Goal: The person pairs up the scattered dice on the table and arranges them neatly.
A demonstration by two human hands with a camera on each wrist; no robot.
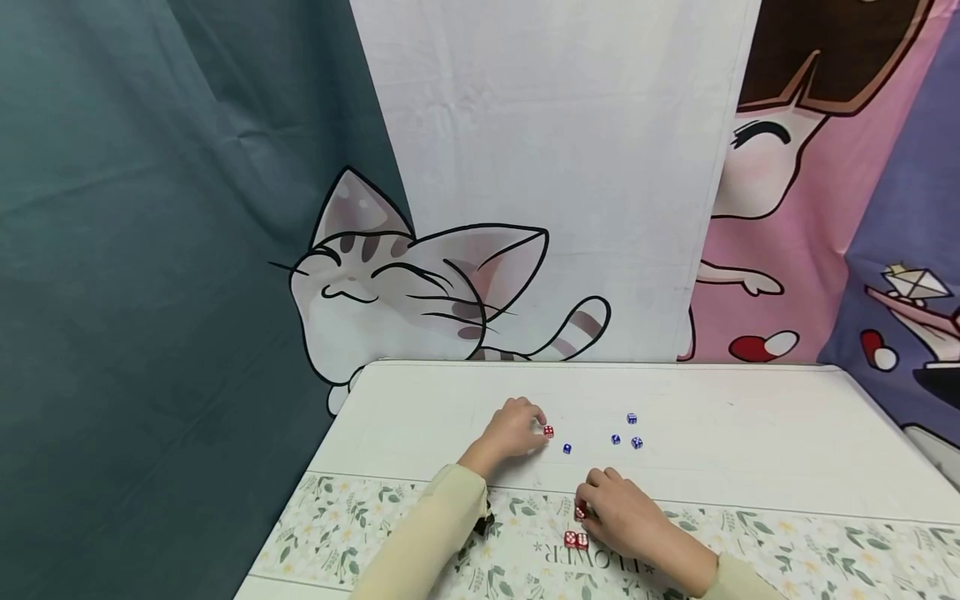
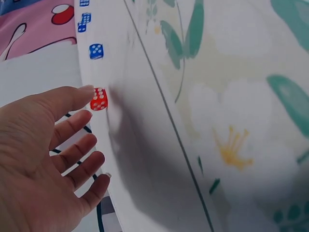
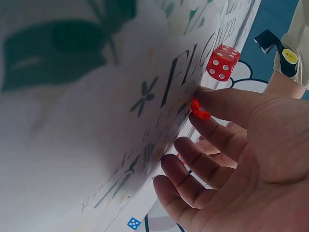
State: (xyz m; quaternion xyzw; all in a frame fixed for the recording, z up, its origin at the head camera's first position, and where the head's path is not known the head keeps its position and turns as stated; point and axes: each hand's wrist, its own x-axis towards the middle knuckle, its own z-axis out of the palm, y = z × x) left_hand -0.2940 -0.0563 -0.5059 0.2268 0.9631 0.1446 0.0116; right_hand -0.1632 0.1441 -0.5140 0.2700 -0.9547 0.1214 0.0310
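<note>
My left hand is at a red die on the white part of the table. In the left wrist view the thumb tip overlaps the edge of that red die; the index fingertip looks apart from it, the other fingers loosely bent. On the flowered strip, my right hand pinches another red die between thumb and index finger. Most of this die is hidden by the fingertips in the right wrist view. Two more red dice sit side by side just nearer to me.
A blue die lies right of the left hand. Several more blue dice, one at the back, are grouped farther right. The flowered strip covers the table's near side; printed curtains hang behind its far edge.
</note>
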